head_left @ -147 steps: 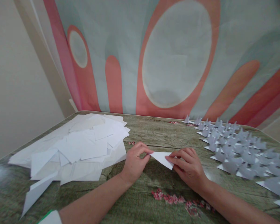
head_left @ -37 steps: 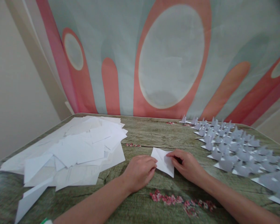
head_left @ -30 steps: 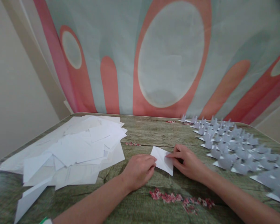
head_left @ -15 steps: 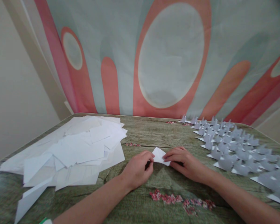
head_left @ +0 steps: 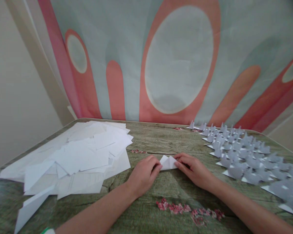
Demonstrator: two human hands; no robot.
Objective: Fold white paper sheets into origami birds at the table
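Observation:
A small folded piece of white paper (head_left: pixel 168 163) is held between my two hands, just above or on the wood-patterned table. Its lower edge runs nearly straight, and two pointed flaps stand up along the top. My left hand (head_left: pixel 144 172) pinches the paper's left corner between thumb and fingers. On the other side, my right hand (head_left: pixel 191 167) grips the right corner the same way. My fingertips cover both ends of the paper.
Loose white paper sheets (head_left: pixel 85 156) lie in a wide, untidy pile on the left of the table (head_left: pixel 156 139). Several rows of folded white paper figures (head_left: pixel 244 149) stand on the right. A patterned backdrop (head_left: pixel 132 42) hangs behind the table's far edge.
The paper has gone from a diamond-like shape to a lower, wider one with its bottom edge folded up. My right hand now pinches its right corner.

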